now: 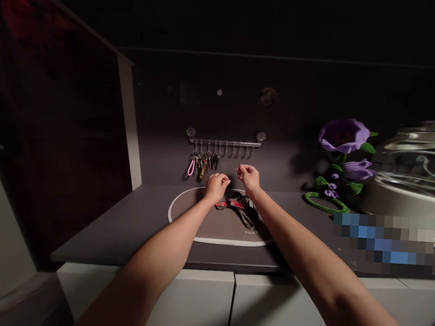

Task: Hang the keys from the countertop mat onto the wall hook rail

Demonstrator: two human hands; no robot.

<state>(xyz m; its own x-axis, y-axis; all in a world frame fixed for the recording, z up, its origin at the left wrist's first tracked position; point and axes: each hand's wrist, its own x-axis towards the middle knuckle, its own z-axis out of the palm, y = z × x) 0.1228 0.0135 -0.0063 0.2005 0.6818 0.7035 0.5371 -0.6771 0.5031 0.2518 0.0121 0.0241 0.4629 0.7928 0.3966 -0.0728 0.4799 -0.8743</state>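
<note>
A metal hook rail (224, 142) is stuck on the dark wall, and several key rings (202, 164) hang from its left hooks, one on a pink loop. Below it a round mat (184, 217) with a white rim lies on the dark counter and carries a pile of keys (239, 207) with a red tag. My left hand (216, 186) hovers just above the pile with its fingers curled in. My right hand (249, 177) is raised a little higher, below the rail, with thumb and fingertips pinched; whatever sits in the pinch is too small to make out.
A purple artificial flower (342, 136) with a green looped stem stands at the right. Beyond it is a pale appliance with a glass lid (416, 170). White cabinet fronts (202, 300) run under the counter's front edge. A dark panel (57, 138) leans at the left.
</note>
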